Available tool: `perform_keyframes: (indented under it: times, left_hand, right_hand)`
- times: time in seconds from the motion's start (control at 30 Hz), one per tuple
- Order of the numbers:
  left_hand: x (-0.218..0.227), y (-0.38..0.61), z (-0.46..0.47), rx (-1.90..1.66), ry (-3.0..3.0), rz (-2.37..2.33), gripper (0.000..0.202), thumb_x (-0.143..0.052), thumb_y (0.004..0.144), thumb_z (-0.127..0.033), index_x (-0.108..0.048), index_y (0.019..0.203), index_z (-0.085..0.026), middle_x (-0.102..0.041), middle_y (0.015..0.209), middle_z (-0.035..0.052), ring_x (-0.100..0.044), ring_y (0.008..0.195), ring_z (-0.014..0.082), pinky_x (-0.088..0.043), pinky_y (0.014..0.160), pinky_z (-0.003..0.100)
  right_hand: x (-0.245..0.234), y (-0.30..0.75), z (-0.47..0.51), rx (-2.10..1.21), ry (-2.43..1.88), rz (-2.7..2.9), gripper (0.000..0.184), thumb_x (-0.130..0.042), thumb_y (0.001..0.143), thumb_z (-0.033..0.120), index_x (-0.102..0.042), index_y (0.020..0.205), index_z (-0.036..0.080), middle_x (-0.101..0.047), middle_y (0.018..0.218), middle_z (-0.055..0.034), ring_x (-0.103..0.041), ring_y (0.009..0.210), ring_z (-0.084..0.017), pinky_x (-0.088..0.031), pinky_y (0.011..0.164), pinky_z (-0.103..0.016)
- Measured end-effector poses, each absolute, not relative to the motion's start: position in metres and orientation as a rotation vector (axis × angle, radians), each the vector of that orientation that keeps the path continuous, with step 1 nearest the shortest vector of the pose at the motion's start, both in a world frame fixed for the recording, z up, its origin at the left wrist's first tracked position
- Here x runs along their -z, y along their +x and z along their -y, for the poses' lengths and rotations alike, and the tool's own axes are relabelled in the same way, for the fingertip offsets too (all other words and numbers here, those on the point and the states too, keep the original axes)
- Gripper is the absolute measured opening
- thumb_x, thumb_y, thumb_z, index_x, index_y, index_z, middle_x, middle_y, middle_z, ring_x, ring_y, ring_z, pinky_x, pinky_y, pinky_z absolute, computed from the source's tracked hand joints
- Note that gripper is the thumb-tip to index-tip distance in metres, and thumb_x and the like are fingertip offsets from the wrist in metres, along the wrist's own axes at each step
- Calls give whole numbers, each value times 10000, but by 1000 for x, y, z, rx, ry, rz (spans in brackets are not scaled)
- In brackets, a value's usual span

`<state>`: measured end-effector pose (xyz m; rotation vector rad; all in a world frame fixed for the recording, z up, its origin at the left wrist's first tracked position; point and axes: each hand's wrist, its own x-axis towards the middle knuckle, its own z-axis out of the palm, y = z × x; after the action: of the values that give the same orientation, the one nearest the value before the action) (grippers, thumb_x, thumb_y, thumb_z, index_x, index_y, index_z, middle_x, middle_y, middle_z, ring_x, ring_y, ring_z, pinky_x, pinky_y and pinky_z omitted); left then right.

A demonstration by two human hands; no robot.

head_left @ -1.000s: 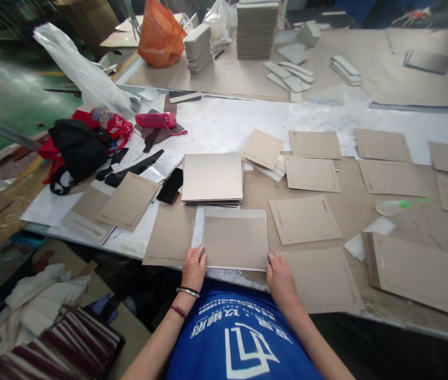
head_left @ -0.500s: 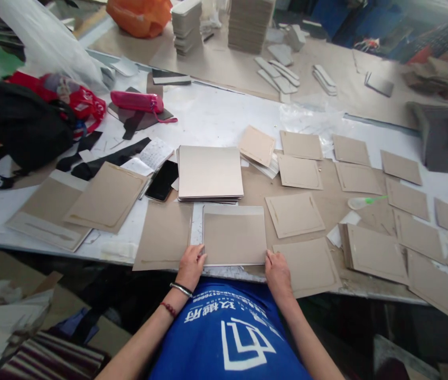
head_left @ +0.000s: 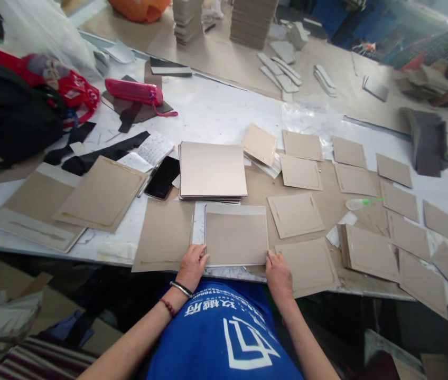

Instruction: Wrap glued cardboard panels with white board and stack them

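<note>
A tan cardboard panel (head_left: pixel 236 236) on a pale sheet lies at the table's near edge, right in front of me. My left hand (head_left: pixel 192 266) grips its lower left corner, fingers curled on the edge. Over at the lower right corner, my right hand (head_left: pixel 278 272) holds on with bent fingers. Just behind the panel sits a neat stack of pale sheets (head_left: pixel 212 170). Another tan panel (head_left: pixel 165 235) lies flat to the left of the held one.
Several tan panels (head_left: pixel 295 214) are spread over the right half of the table. A black phone (head_left: pixel 163 178), notebook, pink pouch (head_left: pixel 133 91) and black bag (head_left: pixel 12 116) lie at the left. Stacks of grey boards (head_left: pixel 253 21) stand at the back.
Both hands stay on the panel's lower corners. The camera has swung right and down a little, showing more of the right side of the table.
</note>
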<state>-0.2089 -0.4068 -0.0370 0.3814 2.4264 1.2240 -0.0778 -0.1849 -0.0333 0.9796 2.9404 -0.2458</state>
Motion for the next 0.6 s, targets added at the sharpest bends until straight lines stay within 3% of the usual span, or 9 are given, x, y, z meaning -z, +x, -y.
perform_keyframes:
  times: [0.37, 0.6]
  left_hand:
    - [37, -204, 404, -1165, 429, -2531, 220, -500, 747, -192, -591, 946, -171, -596, 848, 56, -583, 713, 150, -499, 726, 322]
    - [46, -201, 407, -1179, 553, -2629, 230, -484, 787, -267, -589, 960, -156, -594, 831, 52, -585, 701, 153, -515, 692, 315]
  right_hand:
    - [37, -74, 183, 265, 906, -3010, 309, -317, 860, 239, -593, 986, 180, -594, 809, -90, -554, 808, -203, -442, 723, -312]
    - [35, -73, 181, 358, 926, -3043, 308, -337, 865, 221, -608, 972, 123, -613, 838, -106, -560, 779, -186, -450, 731, -296]
